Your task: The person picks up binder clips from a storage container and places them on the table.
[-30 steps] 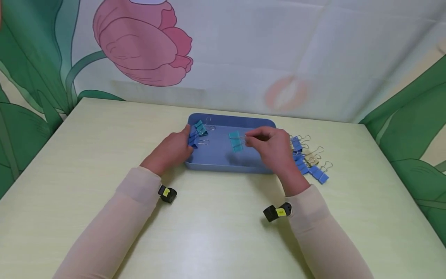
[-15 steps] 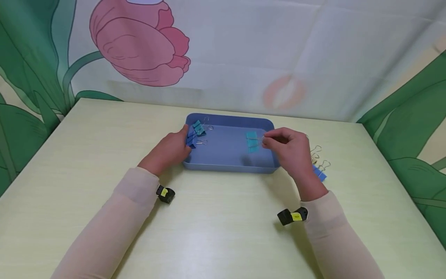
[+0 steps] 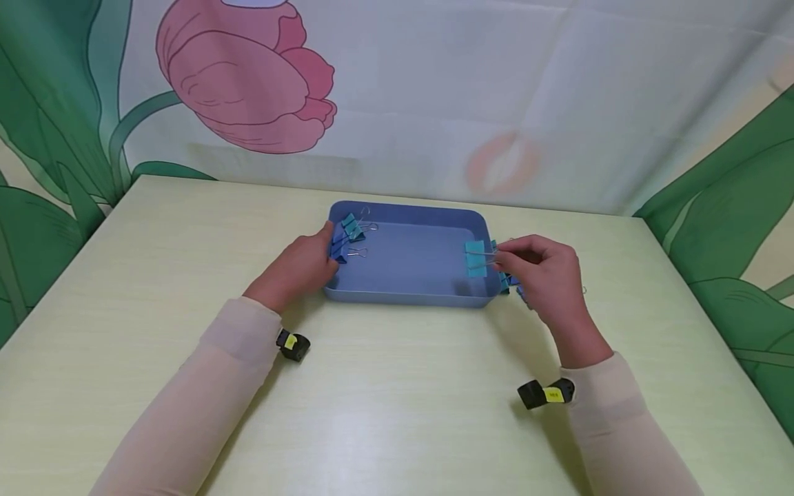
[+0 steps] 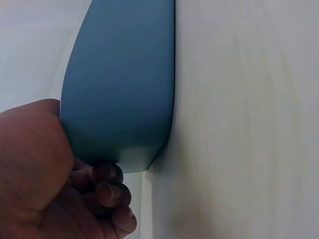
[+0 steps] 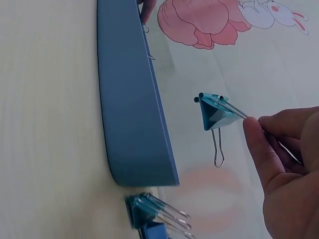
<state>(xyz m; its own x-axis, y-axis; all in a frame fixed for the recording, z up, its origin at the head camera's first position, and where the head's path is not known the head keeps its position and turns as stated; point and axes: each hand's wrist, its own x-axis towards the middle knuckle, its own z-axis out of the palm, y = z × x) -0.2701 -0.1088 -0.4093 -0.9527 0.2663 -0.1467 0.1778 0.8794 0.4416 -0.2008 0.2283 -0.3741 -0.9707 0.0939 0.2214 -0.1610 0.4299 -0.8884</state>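
My left hand (image 3: 298,269) grips the left end of the blue tray (image 3: 409,300), its thumb over the rim. In the left wrist view, curled fingers (image 4: 113,194) lie against the tray's end wall. Between thumb and forefinger, my right hand (image 3: 546,289) pinches a teal binder clip (image 3: 475,259) by a wire handle. That clip hangs above the tray's right end; its other handle points down in the right wrist view. Inside the tray, a teal binder clip (image 3: 353,227) and blue binder clips (image 3: 340,248) lie at the left, partly hidden by my left hand.
Just outside the tray's right end, a teal binder clip (image 5: 142,211) lies with a blue binder clip (image 5: 155,231) on the pale table (image 3: 384,399). My right hand covers part of that pile. A printed cloth (image 3: 397,103) hangs behind the table.
My right hand has moved right, carrying the teal binder clip from over the tray's middle to its right end. More of the pile is now covered. My left hand keeps its hold.
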